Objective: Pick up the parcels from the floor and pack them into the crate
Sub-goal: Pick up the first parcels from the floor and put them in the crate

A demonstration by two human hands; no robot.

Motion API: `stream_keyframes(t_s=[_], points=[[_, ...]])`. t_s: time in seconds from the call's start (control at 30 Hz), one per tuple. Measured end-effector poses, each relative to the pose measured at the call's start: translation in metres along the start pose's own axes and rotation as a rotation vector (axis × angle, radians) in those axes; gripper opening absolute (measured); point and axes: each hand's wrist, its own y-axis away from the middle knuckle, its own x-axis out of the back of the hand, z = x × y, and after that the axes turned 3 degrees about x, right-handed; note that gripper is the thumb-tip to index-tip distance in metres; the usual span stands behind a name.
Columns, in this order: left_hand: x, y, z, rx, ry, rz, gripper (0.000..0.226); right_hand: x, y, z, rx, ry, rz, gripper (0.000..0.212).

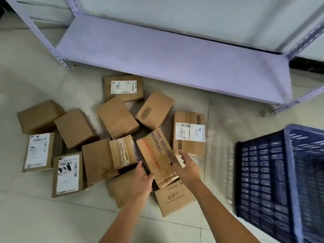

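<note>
The printed parcel (pixel 158 156), a long brown carton reading "THE DELICIOUS MOMENT" beside an orange band, lay tilted on top of the heap of parcels on the tiled floor (pixel 35 216), its long axis running from the near end by the hands up and slightly left toward the shelf, with the near end raised over the box with "HERBVALUE" lettering (pixel 173 199). The left hand (pixel 142 179) was closed around the near left edge of that printed parcel, thumb on top and fingers curled under. The right hand (pixel 187 170) was half open with fingers spread, pressed against the parcel's right side near its corner; whether it truly gripped could not be told. Around it the other cartons lay at mixed angles, among them a labelled box marked "134" (pixel 189 134) just to the right and one marked "98" (pixel 123 87) farther off under the edge of the grey shelf (pixel 166 55). The dark blue slotted crate (pixel 263 181) stood well to the right of the heap; the part of its interior in view held no parcels.
</note>
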Motion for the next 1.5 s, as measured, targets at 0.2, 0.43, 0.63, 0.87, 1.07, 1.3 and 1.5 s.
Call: stream_keyframes(t_s=[0.2, 0.43, 0.63, 0.87, 1.07, 1.3, 1.5], points=[[-0.013, -0.045, -0.015, 0.039, 0.069, 0.008, 0.06, -0.033, -0.035, 0.018, 0.044, 0.059, -0.075, 0.057], [-0.015, -0.022, 0.006, 0.035, 0.139, -0.05, 0.063, -0.036, -0.017, 0.008, 0.057, 0.119, 0.015, 0.072], [-0.008, 0.062, 0.023, -0.101, 0.11, -0.109, 0.073, 0.002, 0.06, -0.027, -0.011, -0.008, 0.067, 0.072], [-0.017, 0.173, 0.037, -0.198, -0.003, -0.181, 0.074, 0.061, 0.158, -0.07, -0.095, 0.027, 0.134, 0.113], [-0.009, 0.263, 0.09, -0.213, -0.139, -0.196, 0.083, 0.098, 0.202, -0.087, -0.194, -0.126, 0.163, 0.134], [-0.007, 0.259, 0.098, -0.24, -0.176, -0.273, 0.06, 0.132, 0.204, -0.071, -0.201, -0.287, 0.124, 0.127], [-0.032, 0.255, 0.104, -0.132, 0.086, -0.313, 0.073, 0.2, 0.206, -0.05, -0.139, -0.479, -0.076, 0.087]])
